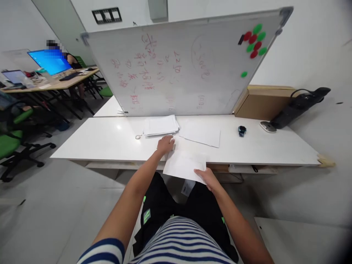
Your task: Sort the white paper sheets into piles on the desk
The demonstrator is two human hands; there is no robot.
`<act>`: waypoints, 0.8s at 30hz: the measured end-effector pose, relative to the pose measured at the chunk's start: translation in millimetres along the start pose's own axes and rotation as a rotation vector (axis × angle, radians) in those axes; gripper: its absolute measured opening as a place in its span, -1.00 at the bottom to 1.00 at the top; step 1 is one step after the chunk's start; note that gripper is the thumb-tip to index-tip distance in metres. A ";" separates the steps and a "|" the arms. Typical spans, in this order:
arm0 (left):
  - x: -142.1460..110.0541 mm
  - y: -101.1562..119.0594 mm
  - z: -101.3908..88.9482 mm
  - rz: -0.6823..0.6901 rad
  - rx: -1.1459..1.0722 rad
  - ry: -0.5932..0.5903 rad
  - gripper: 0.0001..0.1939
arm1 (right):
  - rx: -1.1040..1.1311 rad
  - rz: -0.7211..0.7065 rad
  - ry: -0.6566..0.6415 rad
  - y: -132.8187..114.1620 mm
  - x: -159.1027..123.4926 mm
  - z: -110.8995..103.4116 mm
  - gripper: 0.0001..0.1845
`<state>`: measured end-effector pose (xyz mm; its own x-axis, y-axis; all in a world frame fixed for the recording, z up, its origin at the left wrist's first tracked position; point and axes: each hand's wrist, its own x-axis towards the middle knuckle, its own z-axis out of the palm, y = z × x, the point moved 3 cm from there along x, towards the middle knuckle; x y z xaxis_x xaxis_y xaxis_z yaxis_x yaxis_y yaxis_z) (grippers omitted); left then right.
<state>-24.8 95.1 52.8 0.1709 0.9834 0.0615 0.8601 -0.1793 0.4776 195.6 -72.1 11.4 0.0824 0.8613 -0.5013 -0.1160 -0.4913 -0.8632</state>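
Note:
A white sheet of paper (184, 164) hangs over the front edge of the white table (104, 143). My right hand (206, 177) pinches its near right corner below the table's edge. My left hand (165, 144) rests on the sheet's far left corner, fingers curled down on it. Just behind my left hand lies a stack of white paper (161, 125). Another loose sheet (202, 134) lies to the right of the stack.
A whiteboard (181, 66) with red writing and coloured magnets leans at the table's back. A small ring (138, 137), a blue watch (242, 130), a cardboard box (264, 102) and a black device (298, 106) are nearby. A person sits at a far-left desk with monitors.

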 end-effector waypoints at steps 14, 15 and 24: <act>-47.1 -59.4 -23.3 -0.137 0.026 0.332 -0.49 | -0.208 -0.250 0.152 -56.5 -42.8 -68.9 -0.47; -47.3 -59.0 -22.3 -0.128 0.031 0.341 -0.50 | -0.208 -0.273 0.171 -61.4 -47.4 -72.6 -0.46; -47.3 -58.8 -22.1 -0.090 0.014 0.351 -0.61 | -0.207 -0.305 0.287 -73.6 -57.8 -83.1 -0.36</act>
<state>-94.1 59.8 41.2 -0.0790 0.9446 0.3186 0.8712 -0.0900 0.4826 281.6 -96.4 99.0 0.3558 0.9142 -0.1939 0.1537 -0.2619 -0.9528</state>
